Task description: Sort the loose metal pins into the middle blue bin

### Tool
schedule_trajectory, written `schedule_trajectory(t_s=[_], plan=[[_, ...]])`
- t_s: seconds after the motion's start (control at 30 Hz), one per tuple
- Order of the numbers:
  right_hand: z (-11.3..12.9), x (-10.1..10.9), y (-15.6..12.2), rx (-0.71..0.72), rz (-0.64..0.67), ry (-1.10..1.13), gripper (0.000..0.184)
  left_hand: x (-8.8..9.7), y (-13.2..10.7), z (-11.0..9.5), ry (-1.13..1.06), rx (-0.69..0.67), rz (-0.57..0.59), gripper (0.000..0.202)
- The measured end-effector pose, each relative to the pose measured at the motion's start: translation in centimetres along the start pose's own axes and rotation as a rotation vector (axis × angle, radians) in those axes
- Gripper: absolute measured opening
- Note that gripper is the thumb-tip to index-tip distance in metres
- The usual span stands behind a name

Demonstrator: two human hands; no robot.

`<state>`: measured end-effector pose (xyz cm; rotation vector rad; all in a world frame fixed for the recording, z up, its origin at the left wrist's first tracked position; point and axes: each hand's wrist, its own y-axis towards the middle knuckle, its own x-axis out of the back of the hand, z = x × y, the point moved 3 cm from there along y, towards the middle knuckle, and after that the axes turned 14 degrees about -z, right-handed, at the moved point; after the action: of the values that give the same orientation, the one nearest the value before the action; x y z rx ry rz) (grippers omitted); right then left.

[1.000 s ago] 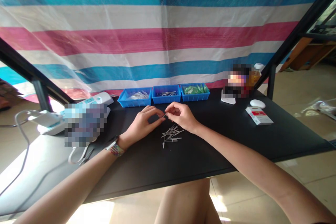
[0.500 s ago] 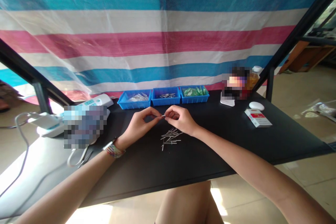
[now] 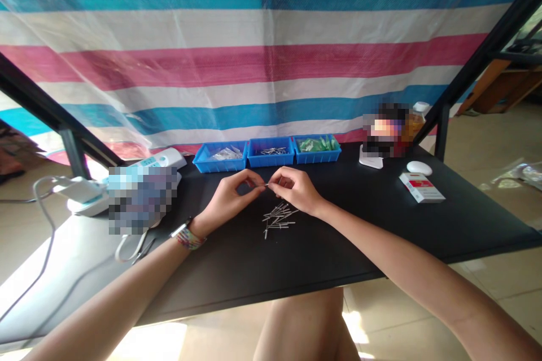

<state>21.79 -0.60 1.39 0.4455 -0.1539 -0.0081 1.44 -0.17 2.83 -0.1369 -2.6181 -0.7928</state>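
Observation:
Above the black tabletop [image 3: 237, 271], my left hand [image 3: 231, 197] and my right hand [image 3: 298, 189] meet fingertip to fingertip. Between them is a small, thin silver blind rivet [image 3: 266, 184], pinched at its left end by my left thumb and finger and at its right end by my right ones. Most of it is hidden by the fingertips. Just below my hands lies a loose pile of similar blind rivets [image 3: 279, 218], pointing in different directions. A wristwatch and a woven bracelet [image 3: 189, 237] circle my left wrist.
Along the back stand blue bins: one with clear plastic bags [image 3: 202, 164], one with metal pieces [image 3: 271, 161], one with green packets [image 3: 317, 156]. A power strip [image 3: 158, 161] and cables lie left. At right are a red-and-white box [image 3: 423, 189], a white oval case [image 3: 419, 168] and a bottle [image 3: 417, 118].
The view has shifted a little, so the table and everything on it appear slightly further right and higher. Both hands keep their pinch on the blind rivet, almost unmoved.

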Motion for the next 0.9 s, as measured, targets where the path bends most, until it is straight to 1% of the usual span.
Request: schedule_trajectory(t_s=[0.13,0.3,0.37,0.47,0.5,0.6,0.67,0.77,0.9], plan=[[-0.29,0.24,0.18,-0.092,-0.006,0.056,0.031,0.31,0.23,0.03,0.048,-0.034,-0.042,0.019],[-0.54,0.28,0.34,-0.115,-0.001,0.079,0.038,0.48,0.39,0.25,0.090,-0.056,-0.058,0.018],[-0.65,0.18,0.31,-0.132,0.008,0.087,0.037,0.48,0.42,0.42,0.101,-0.057,-0.058,0.020],[-0.84,0.02,0.23,-0.184,0.006,0.138,0.028,0.48,0.46,0.59,0.125,-0.038,-0.057,0.026],[-0.87,0.02,0.21,-0.200,-0.010,0.170,0.026,0.48,0.47,0.60,0.132,-0.029,-0.056,0.028],[-0.78,0.12,0.23,-0.205,-0.069,0.254,0.028,0.45,0.45,0.43,0.127,-0.007,-0.041,0.033],[-0.62,0.17,0.24,-0.187,-0.073,0.255,0.023,0.41,0.42,0.32,0.116,0.006,-0.032,0.034],[-0.46,0.17,0.21,-0.179,-0.046,0.228,0.017,0.34,0.36,0.34,0.115,0.019,-0.024,0.037],[-0.49,0.11,0.13,-0.168,-0.024,0.198,0.014,0.32,0.27,0.53,0.114,0.009,-0.011,0.038]])
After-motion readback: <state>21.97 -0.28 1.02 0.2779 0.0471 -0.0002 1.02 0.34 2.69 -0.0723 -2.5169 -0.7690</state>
